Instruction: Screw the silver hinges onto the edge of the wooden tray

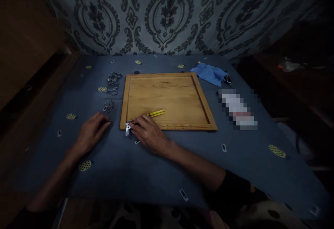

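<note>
At the far left, dark wooden furniture [28, 31] stands beside the table, which is spread with a blue tablecloth [182, 166] printed with yellow pineapples. The left hand [91, 131] rests low over the cloth, to the left of the wooden board [161, 97] and apart from it. Its thumb and forefinger come close to each other at the tips; whether they pinch something small, I cannot tell. Just beyond that hand lie some small loose screws [109, 106], and farther back, near the board's left edge, a pile of spare hooks [114, 81].

Next comes the metal hook [127, 130], at the board's near left corner, between the two hands but much closer to the right one. It touches the near rail, and its curved part hangs over the edge toward the person. The right hand [150, 133] reaches in from the right, thumb and fingers closed on the metal hook's right side. The two hands are apart. The yellow-handled tool [156, 113] lies over the board just beyond the right hand, which partly hides it. Rightward along the near rail runs a line of small dark holes.

Past the board's far right corner is a crumpled blue cloth [210, 74], and nearer, at the right, a blurred-out whitish object [237, 109].
</note>
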{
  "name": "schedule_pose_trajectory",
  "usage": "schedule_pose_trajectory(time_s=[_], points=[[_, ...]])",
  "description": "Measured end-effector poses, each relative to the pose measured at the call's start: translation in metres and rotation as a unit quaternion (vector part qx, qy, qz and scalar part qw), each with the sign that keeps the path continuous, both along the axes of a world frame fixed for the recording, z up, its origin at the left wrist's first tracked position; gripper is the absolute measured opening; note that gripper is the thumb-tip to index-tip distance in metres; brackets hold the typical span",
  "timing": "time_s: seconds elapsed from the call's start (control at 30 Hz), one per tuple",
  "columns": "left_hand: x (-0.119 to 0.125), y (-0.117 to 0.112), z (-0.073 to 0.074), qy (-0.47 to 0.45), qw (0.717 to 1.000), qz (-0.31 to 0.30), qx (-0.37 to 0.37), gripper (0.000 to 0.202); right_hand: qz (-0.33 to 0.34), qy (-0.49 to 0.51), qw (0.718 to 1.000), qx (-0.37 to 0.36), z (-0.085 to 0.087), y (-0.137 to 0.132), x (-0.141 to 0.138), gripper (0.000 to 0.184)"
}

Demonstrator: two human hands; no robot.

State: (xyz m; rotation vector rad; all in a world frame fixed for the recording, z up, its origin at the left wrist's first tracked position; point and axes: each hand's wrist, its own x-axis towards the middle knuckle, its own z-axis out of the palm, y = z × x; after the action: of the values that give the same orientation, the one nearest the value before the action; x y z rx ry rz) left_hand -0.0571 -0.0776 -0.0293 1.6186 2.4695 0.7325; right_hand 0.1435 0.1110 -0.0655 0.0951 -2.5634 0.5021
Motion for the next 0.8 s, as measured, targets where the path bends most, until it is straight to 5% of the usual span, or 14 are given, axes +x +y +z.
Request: schedule_pose_trajectory(time_s=[0.23,0.5,0.63,0.8], points=[[0.012,-0.004,-0.005,0.031,0.998,-0.045,-0.006,0.026,-0.004,-0.003,1.0,-0.004,0.002,-0.001,0.002,0.023],[0.037,0.008,0.009,0.039,0.992,-0.107,0.052,0.04,-0.004,0.005,1.0,0.02,0.002,-0.001,0.002,0.026],[0.048,0.021,0.0,0.05,0.992,-0.108,0.041,0.052,-0.007,-0.002,1.0,0.028,0.003,-0.001,0.003,0.029],[0.049,0.024,-0.012,0.048,0.994,-0.09,0.04,0.044,-0.002,-0.002,1.0,0.01,0.005,-0.001,0.005,0.027]])
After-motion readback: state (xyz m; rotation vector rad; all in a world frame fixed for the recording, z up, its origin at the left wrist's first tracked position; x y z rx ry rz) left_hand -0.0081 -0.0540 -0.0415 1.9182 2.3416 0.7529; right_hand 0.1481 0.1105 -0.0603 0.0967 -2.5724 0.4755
